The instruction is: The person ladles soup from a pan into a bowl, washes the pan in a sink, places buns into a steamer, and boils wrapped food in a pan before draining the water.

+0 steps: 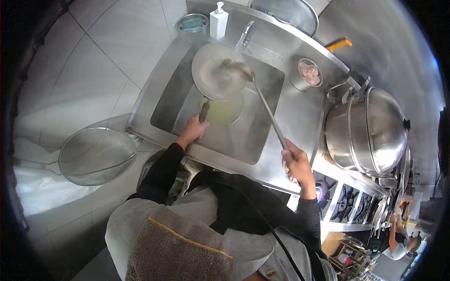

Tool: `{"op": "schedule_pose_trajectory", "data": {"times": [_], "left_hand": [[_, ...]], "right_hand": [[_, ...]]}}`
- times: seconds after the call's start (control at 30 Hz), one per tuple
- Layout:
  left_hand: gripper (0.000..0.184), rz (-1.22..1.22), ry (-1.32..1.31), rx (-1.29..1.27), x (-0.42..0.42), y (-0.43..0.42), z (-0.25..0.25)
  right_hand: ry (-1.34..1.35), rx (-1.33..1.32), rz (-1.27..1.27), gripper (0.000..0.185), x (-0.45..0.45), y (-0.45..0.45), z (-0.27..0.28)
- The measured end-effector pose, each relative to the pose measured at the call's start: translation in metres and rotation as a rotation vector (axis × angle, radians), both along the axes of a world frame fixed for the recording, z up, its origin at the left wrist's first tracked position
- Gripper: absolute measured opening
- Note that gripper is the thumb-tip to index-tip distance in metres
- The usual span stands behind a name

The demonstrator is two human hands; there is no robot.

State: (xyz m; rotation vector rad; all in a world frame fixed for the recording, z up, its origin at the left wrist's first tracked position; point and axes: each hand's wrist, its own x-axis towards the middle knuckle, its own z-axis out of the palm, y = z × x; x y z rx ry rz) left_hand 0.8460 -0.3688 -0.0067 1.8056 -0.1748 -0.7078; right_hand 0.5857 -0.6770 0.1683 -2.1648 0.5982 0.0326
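My left hand [192, 130] is closed around the dark handle of a wok [213, 86], which is held over the sink [253, 150] by the faucet [244, 35]. Cloudy liquid seems to be in the wok, blurred by steam or motion. In my right hand [298, 164] is the long metal handle of a ladle [269, 112]. The ladle's head reaches into the wok at its right side. Below the wok, partly hidden, lies a round yellowish shape [229, 112]; I cannot tell what it is.
A soap pump bottle [219, 23] and a metal bowl [192, 23] stand behind the sink. On the right are a cup of pinkish pieces [309, 75], a big lidded pot [365, 131] and a lit burner [321, 192]. A strainer [98, 154] is at left. Another person [398, 246] is far right.
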Motion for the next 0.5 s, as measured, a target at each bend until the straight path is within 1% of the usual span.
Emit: {"op": "schedule_pose_trajectory", "data": {"times": [0.1, 0.13, 0.17, 0.23, 0.27, 0.33, 0.4, 0.5], "left_hand": [[0.023, 0.047, 0.036, -0.008, 0.002, -0.001, 0.027], [0.023, 0.061, 0.073, 0.002, 0.0, 0.001, 0.04], [0.023, 0.077, 0.109, 0.013, -0.002, 0.004, 0.047], [0.021, 0.053, 0.271, -0.076, -0.005, 0.009, 0.026], [0.021, 0.046, 0.352, -0.12, -0.008, 0.012, 0.019], [0.021, 0.013, 0.408, -0.23, -0.02, 0.005, 0.01], [0.02, -0.022, 0.443, -0.305, -0.029, -0.013, 0.007], [0.018, -0.038, 0.283, -0.237, -0.032, -0.033, 0.008]], "right_hand": [[0.067, 0.25, -0.109, 0.048, 0.025, 0.016, 0.033], [0.034, 0.28, -0.118, 0.046, 0.033, 0.019, 0.033], [0.004, 0.253, -0.103, 0.046, 0.041, 0.02, 0.033], [-0.048, 0.202, -0.065, 0.046, 0.055, 0.021, 0.034], [-0.076, 0.1, -0.022, 0.046, 0.059, 0.018, 0.03], [-0.136, -0.104, 0.058, 0.046, 0.065, 0.009, 0.019], [-0.084, -0.014, 0.062, 0.048, 0.063, 0.006, 0.019], [0.088, 0.111, -0.006, 0.047, 0.061, 0.009, 0.032]]}}
